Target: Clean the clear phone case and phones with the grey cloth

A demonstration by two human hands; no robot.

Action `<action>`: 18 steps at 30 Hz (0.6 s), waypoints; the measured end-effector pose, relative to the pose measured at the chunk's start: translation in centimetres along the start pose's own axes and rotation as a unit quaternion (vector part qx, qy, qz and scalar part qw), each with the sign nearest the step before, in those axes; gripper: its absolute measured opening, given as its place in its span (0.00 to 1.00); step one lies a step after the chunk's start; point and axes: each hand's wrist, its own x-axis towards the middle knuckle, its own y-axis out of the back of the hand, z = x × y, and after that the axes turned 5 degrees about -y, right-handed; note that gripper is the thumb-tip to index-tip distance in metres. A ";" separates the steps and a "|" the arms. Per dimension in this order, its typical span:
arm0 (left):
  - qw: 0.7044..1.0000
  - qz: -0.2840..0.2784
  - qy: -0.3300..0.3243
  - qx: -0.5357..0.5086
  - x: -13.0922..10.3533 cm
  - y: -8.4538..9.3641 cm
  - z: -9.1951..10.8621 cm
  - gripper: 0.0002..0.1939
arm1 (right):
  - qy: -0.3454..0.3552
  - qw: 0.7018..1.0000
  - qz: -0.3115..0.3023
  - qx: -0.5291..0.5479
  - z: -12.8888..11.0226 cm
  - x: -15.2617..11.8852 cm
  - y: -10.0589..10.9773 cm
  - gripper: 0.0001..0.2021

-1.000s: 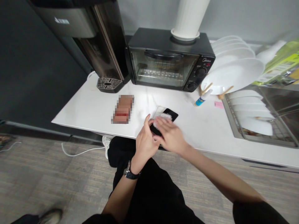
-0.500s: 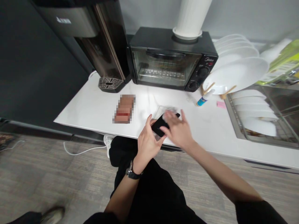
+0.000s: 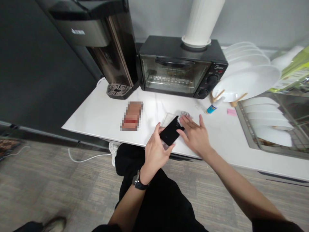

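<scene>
A black smartphone (image 3: 171, 132) lies tilted in my left hand (image 3: 156, 149), whose thumb and fingers grip its lower end by the edges. My right hand (image 3: 196, 136) presses a crumpled white tissue (image 3: 185, 114) against the phone's upper right end, with fingers together and thumb over the screen. Just behind the phone, a flat clear-whitish piece (image 3: 168, 119), perhaps a phone case, rests on the white counter (image 3: 96, 120). A glue-stick-like tube (image 3: 212, 108) with a blue label lies farther right, apart from both hands.
A pixelated reddish-brown item (image 3: 131, 116) lies left of my hands. Behind stand a water dispenser (image 3: 118, 58) and a black toaster oven (image 3: 173, 69) with a white pot (image 3: 204, 22) on top. White plates (image 3: 251, 79), a dish rack (image 3: 258, 146) and a pink note (image 3: 231, 112) are to the right.
My right hand and the tissue have slid toward the phone's upper right end, baring more of the screen. The whole view has shifted slightly; my left hand keeps its grip.
</scene>
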 end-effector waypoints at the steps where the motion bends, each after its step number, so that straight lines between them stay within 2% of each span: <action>1: 1.000 0.000 -0.005 0.014 -0.1 -0.1 0.0 0.57 | 0.014 1.000 -0.011 0.009 -0.4 -0.1 0.1 0.28; 3: 0.999 -0.004 -0.003 0.042 -0.2 -0.2 0.1 0.57 | 0.111 0.991 -0.067 0.045 -1.3 -0.8 0.1 0.30; 5: 0.998 -0.015 0.001 0.061 -0.1 -0.4 0.1 0.58 | 0.155 0.981 -0.091 0.068 -1.8 -1.5 0.1 0.26; 10: 0.997 -0.037 -0.026 0.059 0.4 -0.1 0.0 0.59 | 0.110 0.985 -0.087 0.096 -1.1 -1.1 -0.3 0.24; 14: 0.993 -0.064 -0.057 0.075 0.9 0.1 0.0 0.58 | 0.142 0.981 -0.095 0.096 -1.2 -0.7 0.1 0.25; 18: 0.991 -0.032 -0.057 0.121 1.3 -1.4 0.2 0.52 | 0.173 0.976 -0.093 0.095 -1.3 -0.6 0.9 0.24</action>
